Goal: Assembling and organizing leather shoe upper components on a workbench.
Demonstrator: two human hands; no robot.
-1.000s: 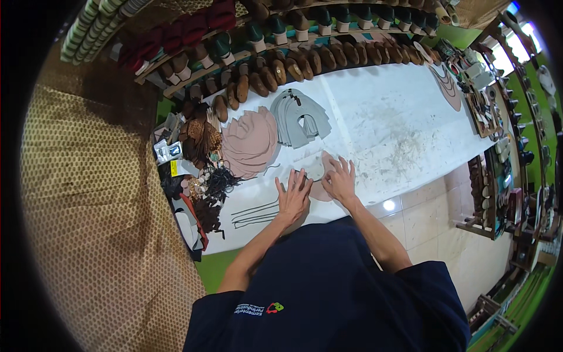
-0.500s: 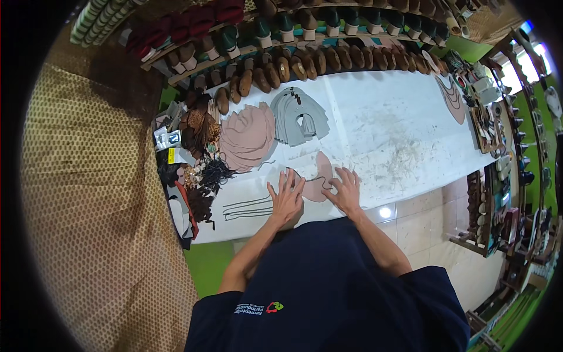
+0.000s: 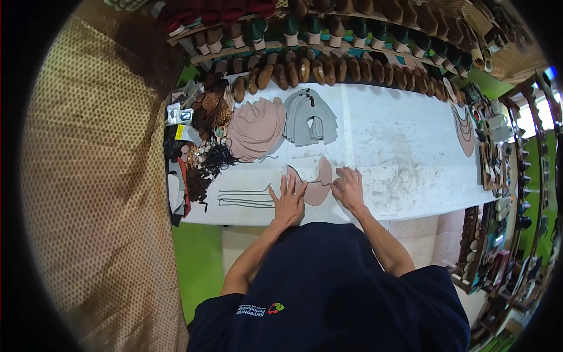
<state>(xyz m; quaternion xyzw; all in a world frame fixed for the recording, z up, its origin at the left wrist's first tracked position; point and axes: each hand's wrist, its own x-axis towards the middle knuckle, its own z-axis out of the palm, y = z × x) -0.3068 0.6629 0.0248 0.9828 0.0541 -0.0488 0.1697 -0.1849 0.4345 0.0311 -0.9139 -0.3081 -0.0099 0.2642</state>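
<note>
A pink, curved flat piece like a shoe upper (image 3: pixel 317 194) lies on the white-covered table in front of me. A thin dark strip (image 3: pixel 300 176) runs along its wavy inner edge. My left hand (image 3: pixel 288 202) is spread open, its fingertips pressing on the left part of the piece and strip. At the right edge, my right hand (image 3: pixel 350 190) has thumb and forefinger closed on the strip's free end, the other fingers bent above the table. Several more dark strips (image 3: pixel 243 202) lie straight beside my left hand.
Beyond are fanned stacks of pink pieces (image 3: pixel 256 129) and grey pieces (image 3: pixel 311 120). Black cords (image 3: pixel 220 154) and scraps crowd the left end. Wooden shoe lasts (image 3: pixel 305 70) line the back edge below shelved shoes. More pink pieces (image 3: pixel 464 135) lie at far right.
My right hand has drawn slightly away from the pink piece, uncovering its right edge and the strip there. The left hand keeps pressing on it. The whole view has shifted a little.
</note>
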